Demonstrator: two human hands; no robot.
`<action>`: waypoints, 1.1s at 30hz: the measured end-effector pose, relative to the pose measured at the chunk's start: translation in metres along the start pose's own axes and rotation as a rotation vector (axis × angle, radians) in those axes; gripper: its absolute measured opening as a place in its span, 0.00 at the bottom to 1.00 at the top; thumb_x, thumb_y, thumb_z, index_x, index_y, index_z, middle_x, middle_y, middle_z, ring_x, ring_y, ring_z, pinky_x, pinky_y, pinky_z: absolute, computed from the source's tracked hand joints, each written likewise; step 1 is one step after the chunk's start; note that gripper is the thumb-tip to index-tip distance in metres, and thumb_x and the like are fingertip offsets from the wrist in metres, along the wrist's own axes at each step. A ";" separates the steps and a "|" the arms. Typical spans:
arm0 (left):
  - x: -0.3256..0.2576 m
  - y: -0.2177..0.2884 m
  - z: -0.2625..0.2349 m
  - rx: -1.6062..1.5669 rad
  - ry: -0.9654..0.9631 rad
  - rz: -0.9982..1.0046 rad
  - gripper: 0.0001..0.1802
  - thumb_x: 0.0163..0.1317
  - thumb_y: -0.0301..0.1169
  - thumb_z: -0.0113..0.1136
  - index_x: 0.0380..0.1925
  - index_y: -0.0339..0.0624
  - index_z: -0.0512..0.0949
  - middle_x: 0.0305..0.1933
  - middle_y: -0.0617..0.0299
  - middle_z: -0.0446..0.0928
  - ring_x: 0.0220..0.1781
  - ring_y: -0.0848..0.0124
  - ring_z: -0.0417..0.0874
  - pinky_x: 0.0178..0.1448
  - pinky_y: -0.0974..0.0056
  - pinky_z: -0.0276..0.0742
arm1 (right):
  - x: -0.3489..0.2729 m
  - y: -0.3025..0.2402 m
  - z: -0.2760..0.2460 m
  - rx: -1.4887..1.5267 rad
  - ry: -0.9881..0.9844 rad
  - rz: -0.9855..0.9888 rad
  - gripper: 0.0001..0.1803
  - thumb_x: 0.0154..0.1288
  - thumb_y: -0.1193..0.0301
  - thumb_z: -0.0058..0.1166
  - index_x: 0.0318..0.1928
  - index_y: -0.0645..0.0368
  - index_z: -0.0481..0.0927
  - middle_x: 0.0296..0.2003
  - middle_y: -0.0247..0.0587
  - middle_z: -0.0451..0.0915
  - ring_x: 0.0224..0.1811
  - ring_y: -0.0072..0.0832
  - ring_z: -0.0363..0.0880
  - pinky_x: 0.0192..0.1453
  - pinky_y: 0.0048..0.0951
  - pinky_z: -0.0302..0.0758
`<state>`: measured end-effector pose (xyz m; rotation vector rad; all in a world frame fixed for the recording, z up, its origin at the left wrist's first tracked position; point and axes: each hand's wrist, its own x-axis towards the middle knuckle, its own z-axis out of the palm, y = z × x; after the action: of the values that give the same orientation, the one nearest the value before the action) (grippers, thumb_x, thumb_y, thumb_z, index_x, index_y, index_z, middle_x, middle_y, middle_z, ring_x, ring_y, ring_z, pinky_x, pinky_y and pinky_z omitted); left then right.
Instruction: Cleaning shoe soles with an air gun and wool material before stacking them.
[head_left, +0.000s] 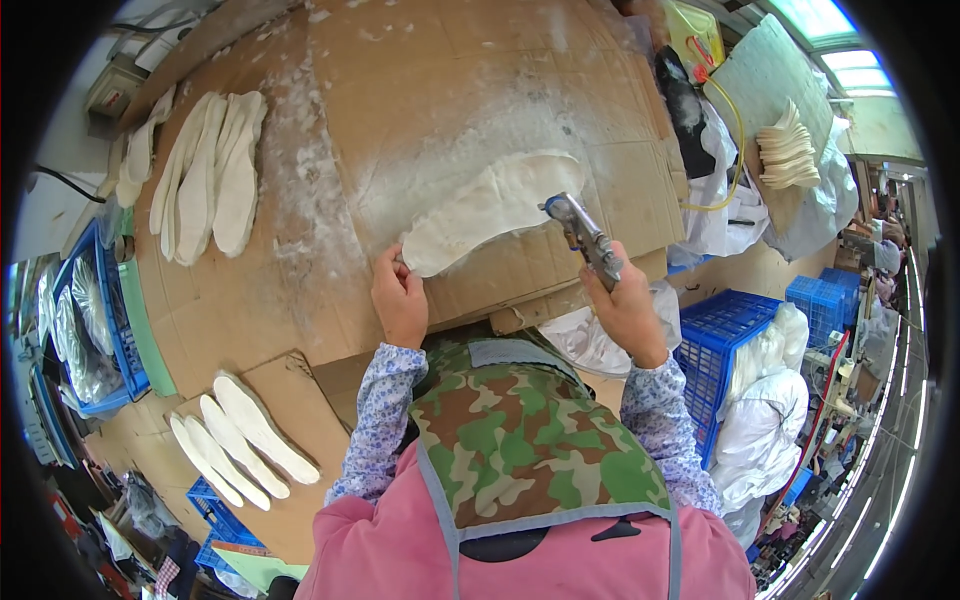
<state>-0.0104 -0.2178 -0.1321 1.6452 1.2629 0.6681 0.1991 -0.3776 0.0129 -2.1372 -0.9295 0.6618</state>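
A long cream insole [490,208] lies on whitened cardboard in front of me, its wide end at the upper right. My left hand [401,298] pinches the insole's near-left tip between thumb and fingers. Gripped in my right hand [630,312] is a metal spray gun [590,240] with a blue nozzle end. The nozzle points up and left, over the insole's right part. Whether the nozzle touches the insole I cannot tell, and my palm hides part of the gun's handle.
Overlapping insoles [210,175] lie at the far left of the cardboard [400,90]. More insoles [245,440] rest on a lower board at near left. Stacked insoles [787,150] and a yellow hose [738,150] are at far right. Blue crates [712,345] with white bags [765,420] stand at right.
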 end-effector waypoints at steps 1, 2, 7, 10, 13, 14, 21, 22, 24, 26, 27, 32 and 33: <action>0.000 -0.001 0.000 0.007 0.000 0.006 0.21 0.53 0.18 0.53 0.50 0.37 0.73 0.28 0.59 0.70 0.30 0.66 0.73 0.36 0.63 0.71 | -0.002 -0.003 0.003 -0.019 -0.035 0.010 0.13 0.63 0.77 0.52 0.47 0.63 0.69 0.28 0.54 0.75 0.31 0.50 0.75 0.37 0.37 0.72; 0.001 -0.001 0.000 0.010 -0.005 0.008 0.21 0.53 0.18 0.53 0.50 0.37 0.73 0.28 0.59 0.70 0.30 0.66 0.73 0.36 0.63 0.71 | -0.004 -0.007 0.006 -0.038 -0.069 0.023 0.13 0.62 0.77 0.52 0.47 0.63 0.69 0.28 0.55 0.75 0.32 0.52 0.75 0.37 0.38 0.72; 0.001 -0.005 0.000 -0.023 -0.027 -0.041 0.22 0.54 0.19 0.53 0.51 0.37 0.73 0.29 0.61 0.70 0.31 0.69 0.72 0.37 0.65 0.71 | -0.012 -0.023 0.028 0.071 -0.216 -0.076 0.16 0.59 0.79 0.51 0.49 0.61 0.68 0.33 0.58 0.76 0.37 0.56 0.76 0.40 0.43 0.72; 0.003 -0.009 0.001 -0.033 -0.048 -0.054 0.22 0.54 0.19 0.53 0.52 0.37 0.72 0.30 0.62 0.70 0.32 0.70 0.72 0.39 0.66 0.71 | -0.010 -0.019 0.032 0.056 -0.200 -0.116 0.15 0.62 0.75 0.54 0.49 0.61 0.70 0.31 0.53 0.76 0.34 0.49 0.76 0.39 0.37 0.72; 0.003 -0.008 -0.001 -0.034 -0.067 -0.066 0.22 0.55 0.19 0.52 0.52 0.37 0.72 0.30 0.62 0.69 0.33 0.70 0.71 0.39 0.67 0.71 | -0.004 -0.011 0.020 0.026 -0.153 -0.056 0.15 0.60 0.77 0.52 0.48 0.62 0.69 0.31 0.58 0.76 0.36 0.55 0.76 0.39 0.42 0.72; 0.003 -0.009 -0.002 -0.035 -0.066 -0.066 0.22 0.55 0.19 0.52 0.52 0.37 0.72 0.30 0.62 0.69 0.33 0.70 0.71 0.39 0.67 0.71 | -0.002 -0.008 0.016 0.025 -0.153 -0.057 0.15 0.60 0.77 0.52 0.48 0.62 0.69 0.31 0.58 0.76 0.36 0.55 0.76 0.39 0.42 0.72; 0.004 -0.005 -0.001 -0.027 -0.079 -0.064 0.22 0.55 0.18 0.51 0.52 0.37 0.71 0.31 0.63 0.67 0.33 0.71 0.70 0.40 0.67 0.70 | 0.010 0.020 -0.010 -0.007 0.053 -0.034 0.12 0.62 0.76 0.53 0.46 0.63 0.70 0.23 0.52 0.72 0.26 0.47 0.74 0.33 0.36 0.71; 0.005 -0.004 -0.001 -0.033 -0.081 -0.061 0.22 0.55 0.18 0.51 0.52 0.38 0.71 0.31 0.63 0.67 0.33 0.72 0.69 0.40 0.68 0.69 | 0.011 0.022 -0.013 -0.005 0.055 -0.033 0.12 0.62 0.76 0.53 0.46 0.63 0.70 0.23 0.52 0.72 0.26 0.47 0.74 0.33 0.36 0.71; 0.005 0.000 -0.002 -0.027 -0.082 -0.062 0.22 0.55 0.18 0.51 0.52 0.38 0.71 0.31 0.64 0.66 0.33 0.72 0.69 0.40 0.68 0.69 | 0.014 0.024 -0.018 -0.024 0.066 -0.021 0.12 0.62 0.76 0.53 0.46 0.64 0.70 0.23 0.51 0.73 0.26 0.46 0.75 0.33 0.36 0.71; 0.005 0.001 -0.002 -0.021 -0.085 -0.063 0.21 0.55 0.18 0.51 0.52 0.38 0.71 0.31 0.64 0.66 0.33 0.72 0.69 0.40 0.68 0.69 | 0.014 0.030 -0.021 -0.021 0.070 -0.010 0.12 0.62 0.76 0.52 0.46 0.64 0.70 0.24 0.50 0.74 0.27 0.44 0.76 0.34 0.35 0.71; 0.005 0.000 -0.002 -0.014 -0.087 -0.067 0.22 0.55 0.18 0.51 0.52 0.38 0.70 0.31 0.64 0.66 0.33 0.72 0.69 0.40 0.68 0.69 | 0.014 0.032 -0.023 -0.003 0.086 -0.011 0.13 0.62 0.76 0.52 0.46 0.64 0.70 0.25 0.50 0.74 0.28 0.44 0.76 0.35 0.34 0.72; 0.006 -0.003 -0.003 -0.059 -0.074 -0.093 0.22 0.55 0.18 0.51 0.52 0.37 0.71 0.31 0.64 0.66 0.33 0.74 0.69 0.40 0.69 0.69 | 0.013 0.034 -0.029 0.016 0.089 0.022 0.14 0.62 0.77 0.53 0.47 0.64 0.70 0.26 0.49 0.75 0.29 0.43 0.77 0.37 0.34 0.72; 0.006 -0.006 -0.003 -0.058 -0.073 -0.097 0.21 0.55 0.18 0.52 0.51 0.37 0.71 0.31 0.64 0.67 0.33 0.74 0.69 0.39 0.69 0.69 | 0.011 0.034 -0.029 -0.004 0.096 0.034 0.14 0.62 0.77 0.53 0.47 0.64 0.70 0.26 0.50 0.75 0.29 0.43 0.77 0.37 0.34 0.72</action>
<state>-0.0135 -0.2105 -0.1369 1.5368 1.2513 0.5753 0.2398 -0.3972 0.0026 -2.1723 -0.8455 0.5695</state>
